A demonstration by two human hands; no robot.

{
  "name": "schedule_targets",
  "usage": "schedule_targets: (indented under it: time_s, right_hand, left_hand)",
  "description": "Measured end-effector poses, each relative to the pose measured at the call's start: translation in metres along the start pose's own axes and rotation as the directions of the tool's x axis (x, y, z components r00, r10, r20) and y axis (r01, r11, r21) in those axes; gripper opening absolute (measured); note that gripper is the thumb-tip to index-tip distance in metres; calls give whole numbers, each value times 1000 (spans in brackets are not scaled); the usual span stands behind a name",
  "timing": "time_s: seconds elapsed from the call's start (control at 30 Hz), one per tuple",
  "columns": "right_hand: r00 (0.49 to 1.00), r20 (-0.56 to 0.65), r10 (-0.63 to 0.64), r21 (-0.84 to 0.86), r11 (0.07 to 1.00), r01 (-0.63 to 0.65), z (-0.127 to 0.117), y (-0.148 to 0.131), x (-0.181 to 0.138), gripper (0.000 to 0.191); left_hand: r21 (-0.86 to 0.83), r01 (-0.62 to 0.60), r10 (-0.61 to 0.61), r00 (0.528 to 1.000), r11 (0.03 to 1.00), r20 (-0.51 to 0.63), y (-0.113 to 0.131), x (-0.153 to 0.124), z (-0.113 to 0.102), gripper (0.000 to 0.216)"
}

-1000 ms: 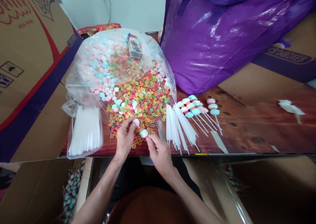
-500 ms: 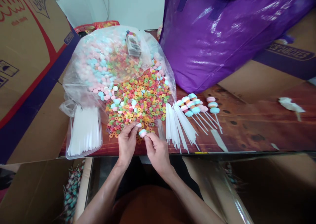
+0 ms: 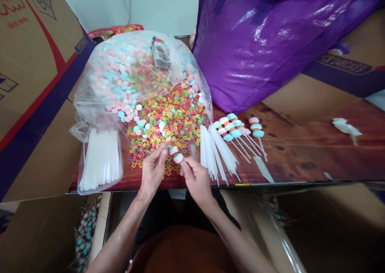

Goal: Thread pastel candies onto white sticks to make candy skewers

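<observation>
At the near edge of the table (image 3: pixel 300 160), the left hand (image 3: pixel 152 169) and the right hand (image 3: pixel 196 180) meet, fingers curled and tips pinched on a small candy stack (image 3: pixel 176 154). The left hand holds its upper piece and the right hand grips just under the lower one. The stack sits over the near fringe of the coloured rings (image 3: pixel 168 120) spilling from the clear bag (image 3: pixel 99 100); loose white sticks (image 3: pixel 215 150) lie just right of the hands, finished skewers (image 3: pixel 237 130) lie beyond those, and a tub of sticks (image 3: pixel 100 160) stands at the near left corner.

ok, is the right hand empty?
No, the right hand pinches a small stack of candies at its lower end, and the left hand grips the top of the same stack.
</observation>
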State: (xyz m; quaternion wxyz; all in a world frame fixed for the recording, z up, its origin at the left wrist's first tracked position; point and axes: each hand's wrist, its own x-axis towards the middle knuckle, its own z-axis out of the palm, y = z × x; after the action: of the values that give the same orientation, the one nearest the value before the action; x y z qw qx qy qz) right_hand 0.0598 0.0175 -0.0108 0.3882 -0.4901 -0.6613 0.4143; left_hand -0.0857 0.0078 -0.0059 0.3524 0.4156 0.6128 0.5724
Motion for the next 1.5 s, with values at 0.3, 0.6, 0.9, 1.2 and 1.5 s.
schedule_targets:
  time_s: [0.3, 0.6, 0.9, 1.2, 1.5]
  right_hand:
    - [991, -119, 55, -67, 996, -63, -16, 12, -8, 29]
    - [996, -87, 33, -41, 998, -37, -14, 12, -7, 28]
    - [996, -13, -91, -5, 996, 91, -1, -2, -5, 26]
    - [990, 8, -140, -103, 985, 140, 1, 0, -5, 26]
    - [994, 23, -105, -51, 993, 106, 0, 3, -5, 26]
  left_hand:
    - [588, -444, 304, 895, 676, 326, 0, 50, 24, 27]
    - [153, -101, 78, 986, 983, 145, -4, 50, 7, 16]
    - [-315, 178, -149, 982, 932, 113, -2, 33, -15, 31]
    - [-5, -52, 52, 990, 999, 133, -3, 25, -22, 21]
    - [-154, 130, -112, 986, 980, 120, -10, 25, -26, 38]
